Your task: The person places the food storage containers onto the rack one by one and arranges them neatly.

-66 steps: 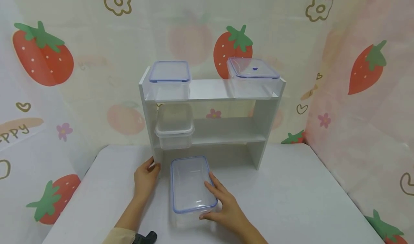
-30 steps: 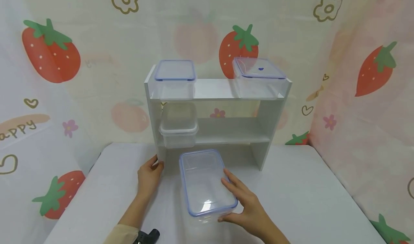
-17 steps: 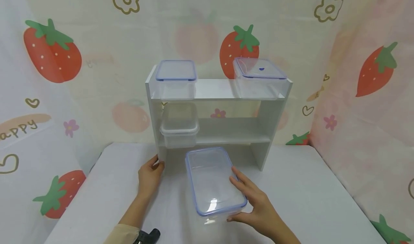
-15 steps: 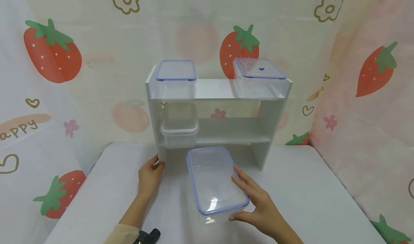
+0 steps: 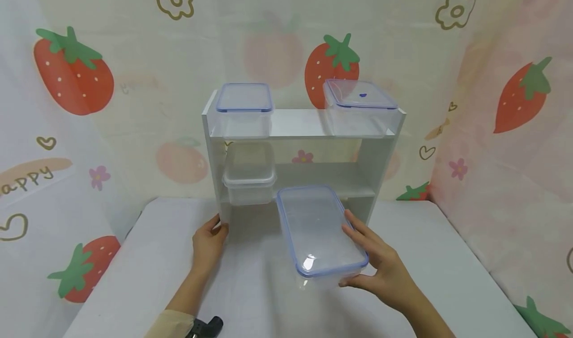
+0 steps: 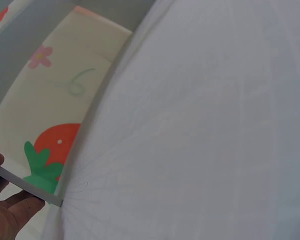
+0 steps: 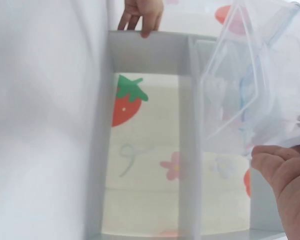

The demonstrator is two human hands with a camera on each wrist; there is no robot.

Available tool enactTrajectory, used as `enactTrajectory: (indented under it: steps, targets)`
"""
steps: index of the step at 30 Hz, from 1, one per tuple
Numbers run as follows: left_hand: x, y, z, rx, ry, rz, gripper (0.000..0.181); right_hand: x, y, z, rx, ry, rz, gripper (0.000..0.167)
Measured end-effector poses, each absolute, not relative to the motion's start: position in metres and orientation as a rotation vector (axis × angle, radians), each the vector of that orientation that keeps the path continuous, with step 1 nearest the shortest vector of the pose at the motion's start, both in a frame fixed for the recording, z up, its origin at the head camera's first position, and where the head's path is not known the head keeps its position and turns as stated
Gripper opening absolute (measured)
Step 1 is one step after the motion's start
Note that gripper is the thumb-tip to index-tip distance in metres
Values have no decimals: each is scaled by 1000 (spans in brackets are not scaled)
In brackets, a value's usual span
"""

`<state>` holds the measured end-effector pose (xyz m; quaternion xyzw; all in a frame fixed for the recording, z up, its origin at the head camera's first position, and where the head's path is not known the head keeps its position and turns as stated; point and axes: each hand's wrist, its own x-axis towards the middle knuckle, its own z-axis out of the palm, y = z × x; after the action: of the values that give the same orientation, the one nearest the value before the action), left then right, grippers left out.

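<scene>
My right hand (image 5: 387, 268) grips a clear food storage container (image 5: 320, 233) with a blue-rimmed lid by its right side. The container is tilted, lifted off the table in front of the shelf's right half. In the right wrist view its clear base (image 7: 230, 100) shows above the fingers. My left hand (image 5: 208, 243) pinches the lower front edge of the white shelf's left side panel (image 5: 215, 178). The left wrist view shows thumb and fingers (image 6: 25, 207) on either side of that panel.
Two blue-lidded containers stand on the top shelf, one left (image 5: 243, 111), one right (image 5: 360, 109). A container with a clear lid (image 5: 249, 173) sits at the left of the middle shelf. A white cloth covers the table (image 5: 447, 278).
My right hand has lifted the container off the table and carried it right and up toward the shelf. My left hand stays on the side panel. The head view has shifted slightly.
</scene>
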<state>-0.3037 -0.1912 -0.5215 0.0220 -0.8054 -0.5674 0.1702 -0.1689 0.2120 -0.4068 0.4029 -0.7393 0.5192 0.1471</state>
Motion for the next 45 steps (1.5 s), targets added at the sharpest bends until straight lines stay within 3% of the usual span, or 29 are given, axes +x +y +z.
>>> enactTrajectory:
  steps: [10, 26, 45]
  targets:
    - [-302, -191, -521, 41, -2291, -1585, 46, -180, 231, -385, 966, -2289, 1493, 98]
    - [-303, -192, -523, 54, -2297, -1599, 44, -216, 257, -367, 952, -2287, 1447, 96]
    - [-300, -192, -517, 49, -2294, -1619, 44, -256, 256, -346, 894, -2348, 1414, 93]
